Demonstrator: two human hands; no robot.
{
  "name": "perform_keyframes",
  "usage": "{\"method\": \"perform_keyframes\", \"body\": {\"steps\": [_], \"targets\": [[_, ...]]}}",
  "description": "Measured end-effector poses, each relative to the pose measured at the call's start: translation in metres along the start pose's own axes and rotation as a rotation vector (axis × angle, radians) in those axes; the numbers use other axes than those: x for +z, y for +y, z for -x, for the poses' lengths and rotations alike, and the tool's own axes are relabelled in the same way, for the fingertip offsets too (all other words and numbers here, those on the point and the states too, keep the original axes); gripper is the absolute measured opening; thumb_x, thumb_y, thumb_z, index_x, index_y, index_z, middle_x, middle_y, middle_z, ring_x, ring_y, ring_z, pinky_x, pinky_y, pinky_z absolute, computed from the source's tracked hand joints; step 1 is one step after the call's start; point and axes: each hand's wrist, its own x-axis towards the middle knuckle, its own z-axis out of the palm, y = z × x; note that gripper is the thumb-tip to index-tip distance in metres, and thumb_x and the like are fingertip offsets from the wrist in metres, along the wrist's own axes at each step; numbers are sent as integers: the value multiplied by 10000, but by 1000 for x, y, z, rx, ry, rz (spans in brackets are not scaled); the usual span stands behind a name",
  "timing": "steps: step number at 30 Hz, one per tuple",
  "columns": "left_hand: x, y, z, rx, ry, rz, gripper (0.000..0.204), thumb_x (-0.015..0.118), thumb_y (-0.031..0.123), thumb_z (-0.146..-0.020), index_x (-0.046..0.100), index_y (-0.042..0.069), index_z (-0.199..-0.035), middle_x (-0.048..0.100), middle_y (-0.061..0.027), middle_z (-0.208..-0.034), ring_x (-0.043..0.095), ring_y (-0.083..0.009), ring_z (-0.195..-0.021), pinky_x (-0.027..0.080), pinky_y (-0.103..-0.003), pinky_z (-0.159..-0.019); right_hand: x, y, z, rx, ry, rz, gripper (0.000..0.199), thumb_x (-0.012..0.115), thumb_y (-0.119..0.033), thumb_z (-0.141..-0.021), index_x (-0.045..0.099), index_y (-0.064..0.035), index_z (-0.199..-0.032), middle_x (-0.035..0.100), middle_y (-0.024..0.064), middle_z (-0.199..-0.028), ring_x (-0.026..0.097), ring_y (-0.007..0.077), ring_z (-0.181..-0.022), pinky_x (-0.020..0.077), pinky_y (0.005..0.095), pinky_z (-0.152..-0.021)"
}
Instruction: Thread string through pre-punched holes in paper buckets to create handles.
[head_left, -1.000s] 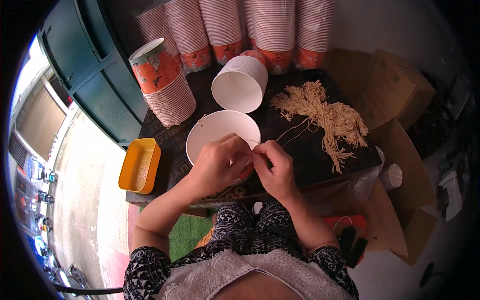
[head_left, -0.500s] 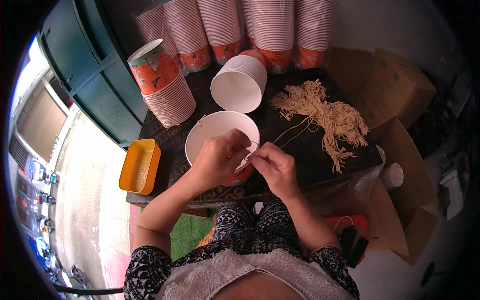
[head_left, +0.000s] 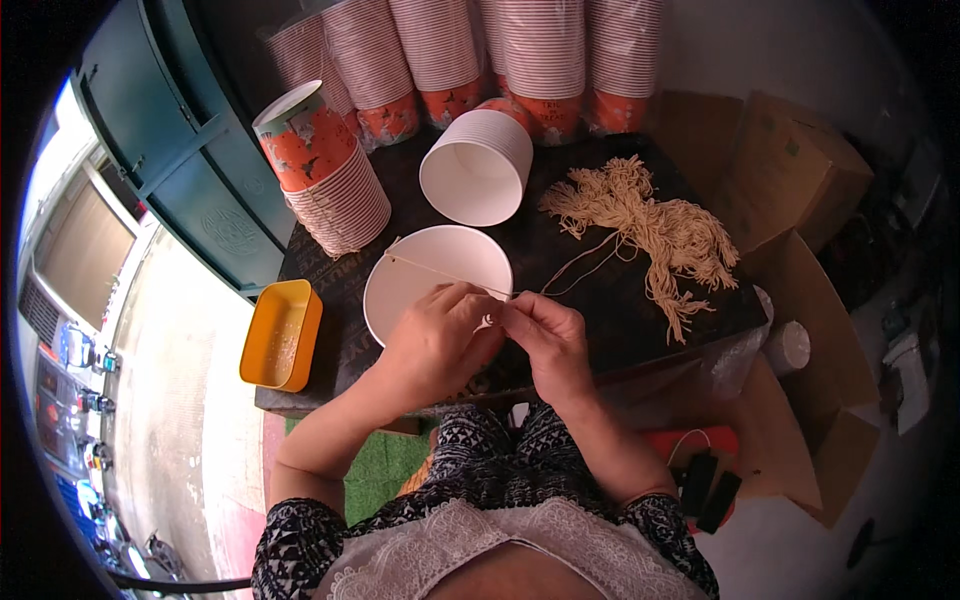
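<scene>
A white-lined paper tub (head_left: 420,270) stands tilted at the near edge of the table, its mouth toward me. A thin beige cord (head_left: 437,271) is fixed at the left of its rim and runs straight across the mouth to my hands. My left hand (head_left: 436,335) lies over the tub's near right rim, fingers curled in, closed around the cord by the rim; its fingertips are partly hidden. Beside it, my right hand (head_left: 550,340) pinches the cord between thumb and forefinger at the rim. The two hands nearly touch.
A bundle of beige cords (head_left: 650,225) lies on the dark table (head_left: 600,350) at right, with loose strands trailing toward my hands. Nested tubs (head_left: 478,165) lie behind; an orange stack (head_left: 325,165) and a yellow box (head_left: 281,335) are at left. Wrapped tub stacks (head_left: 545,60) line the back; cardboard boxes (head_left: 800,170) stand right.
The cord now stretches straight across the tub's mouth; before, only a short bit showed at the left rim. My left hand has dropped slightly, and the tub has shifted a little left.
</scene>
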Motion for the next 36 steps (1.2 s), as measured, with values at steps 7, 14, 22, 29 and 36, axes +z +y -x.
{"method": "perform_keyframes", "body": {"steps": [7, 14, 22, 29, 36], "targets": [[5, -7, 5, 129, 67, -161, 198, 700, 12, -701, 539, 20, -815, 596, -124, -781, 625, -348, -760, 516, -429, -758, -6, 6, -2, -205, 1, 251, 112, 640, -107, -947, 650, 1, -919, 618, 27, -814, 589, 97, -750, 484, 261, -665], [-1, -6, 11, 78, 76, -70, 157, 657, -25, -734, 522, 23, -798, 573, -134, -733, 614, -364, -729, 510, -445, -827, -20, 2, -1, -531, 108, 721, 80, 590, -17, -929, 516, -11, -899, 507, 106, -833, 532, 276, -752, 445, 358, -658], [-5, -6, 16, 96, -5, -46, 136, 610, -54, -744, 509, 32, -774, 529, -98, -670, 613, -321, -684, 360, -581, -1074, -27, 16, -4, -586, 162, 835, 75, 529, -30, -958, 462, -9, -932, 467, 142, -862, 493, 291, -755, 414, 377, -656], [-11, -15, 15, 77, -36, 59, 162, 595, -76, -751, 508, 60, -734, 550, -46, -669, 625, -242, -666, 171, -606, -1172, -31, 21, -7, -590, 151, 885, 97, 555, -13, -939, 459, -15, -923, 466, 142, -868, 492, 290, -753, 409, 379, -649], [-17, -25, 24, 78, 14, -16, 156, 662, -22, -755, 589, 45, -876, 618, -84, -866, 638, -293, -881, 169, -612, -1163, -19, -16, -7, -663, -197, 1073, 369, 715, -78, -807, 581, -63, -1150, 587, 115, -887, 570, 321, -815, 425, 439, -729]]}}
